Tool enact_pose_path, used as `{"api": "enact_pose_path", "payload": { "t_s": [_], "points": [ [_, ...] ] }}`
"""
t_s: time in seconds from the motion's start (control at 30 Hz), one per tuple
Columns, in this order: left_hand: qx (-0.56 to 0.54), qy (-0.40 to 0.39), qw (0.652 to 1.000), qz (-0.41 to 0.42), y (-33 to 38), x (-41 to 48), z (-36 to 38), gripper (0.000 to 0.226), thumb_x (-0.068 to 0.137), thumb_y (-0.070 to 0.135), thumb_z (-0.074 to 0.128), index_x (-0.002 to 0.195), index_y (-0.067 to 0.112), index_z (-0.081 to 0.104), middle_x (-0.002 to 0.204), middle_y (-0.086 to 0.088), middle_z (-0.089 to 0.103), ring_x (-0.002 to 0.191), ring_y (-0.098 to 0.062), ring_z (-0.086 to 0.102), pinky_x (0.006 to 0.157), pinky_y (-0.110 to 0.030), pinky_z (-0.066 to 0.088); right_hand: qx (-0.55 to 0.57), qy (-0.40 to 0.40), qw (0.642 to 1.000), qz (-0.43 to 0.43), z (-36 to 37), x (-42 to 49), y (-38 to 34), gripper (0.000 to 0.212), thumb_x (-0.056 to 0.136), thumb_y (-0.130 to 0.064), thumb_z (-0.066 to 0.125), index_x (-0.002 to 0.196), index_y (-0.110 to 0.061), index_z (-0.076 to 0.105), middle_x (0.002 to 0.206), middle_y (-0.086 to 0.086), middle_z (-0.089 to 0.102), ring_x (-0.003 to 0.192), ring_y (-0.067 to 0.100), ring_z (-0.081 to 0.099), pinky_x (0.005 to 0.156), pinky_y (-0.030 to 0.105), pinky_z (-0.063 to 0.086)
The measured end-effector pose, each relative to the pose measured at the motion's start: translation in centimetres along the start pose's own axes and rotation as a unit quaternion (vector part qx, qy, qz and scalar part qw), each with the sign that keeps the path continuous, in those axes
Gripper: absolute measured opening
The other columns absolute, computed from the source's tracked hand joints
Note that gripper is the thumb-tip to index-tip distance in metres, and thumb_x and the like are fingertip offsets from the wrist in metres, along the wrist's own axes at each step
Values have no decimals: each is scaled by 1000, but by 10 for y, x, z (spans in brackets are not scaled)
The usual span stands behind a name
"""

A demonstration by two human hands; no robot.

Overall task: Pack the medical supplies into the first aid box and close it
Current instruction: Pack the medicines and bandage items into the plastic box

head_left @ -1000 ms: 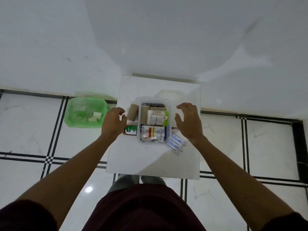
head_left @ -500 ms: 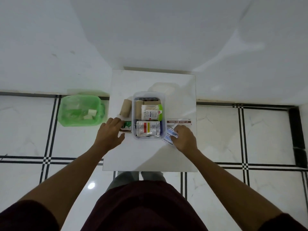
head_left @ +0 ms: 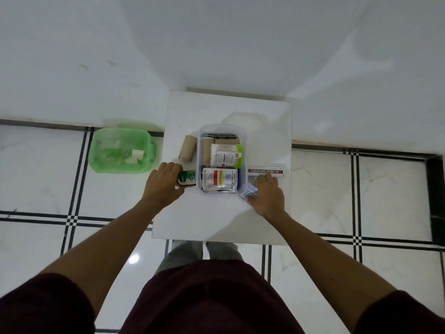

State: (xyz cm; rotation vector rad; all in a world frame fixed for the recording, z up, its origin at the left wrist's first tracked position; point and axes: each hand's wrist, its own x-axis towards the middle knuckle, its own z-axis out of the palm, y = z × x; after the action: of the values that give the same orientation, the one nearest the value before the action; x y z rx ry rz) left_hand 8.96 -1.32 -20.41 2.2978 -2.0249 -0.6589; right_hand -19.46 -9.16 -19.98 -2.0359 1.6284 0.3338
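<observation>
A clear plastic first aid box (head_left: 245, 150) stands open on a small white table (head_left: 216, 218), filled with a cotton bud pack (head_left: 225, 155), a foil pouch (head_left: 220, 180) and tan bandage rolls. My left hand (head_left: 163, 186) grips a green antiseptic bottle (head_left: 187, 177) lying left of the box. My right hand (head_left: 267, 196) presses down on blue-and-white bandage strips (head_left: 248, 192) at the box's right front corner. An ointment carton (head_left: 266, 171) lies just beyond that hand. A tan bandage roll (head_left: 187, 147) lies left of the box.
A translucent lid (head_left: 250, 121) rests on the table behind the box. A green plastic basket (head_left: 120, 150) with scraps sits on the tiled floor to the left. White walls meet in a corner behind the table. My legs stand at its front edge.
Both hands dropped from the box's sides toward me. The left closed on the green bottle; the right came down onto the bandage strips.
</observation>
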Motion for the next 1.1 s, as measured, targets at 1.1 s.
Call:
{"api": "enact_pose_path", "payload": {
  "t_s": [1.1],
  "points": [
    [60, -10, 981, 187, 96, 17, -64, 46, 79, 38, 63, 119, 15, 61, 118, -5, 63, 115, -26, 55, 90, -40, 38, 270, 143, 947, -102, -141, 14, -54, 17, 86, -7, 59, 96, -7, 72, 90, 8, 73, 74, 17, 63, 61, 31, 52]
  ]
}}
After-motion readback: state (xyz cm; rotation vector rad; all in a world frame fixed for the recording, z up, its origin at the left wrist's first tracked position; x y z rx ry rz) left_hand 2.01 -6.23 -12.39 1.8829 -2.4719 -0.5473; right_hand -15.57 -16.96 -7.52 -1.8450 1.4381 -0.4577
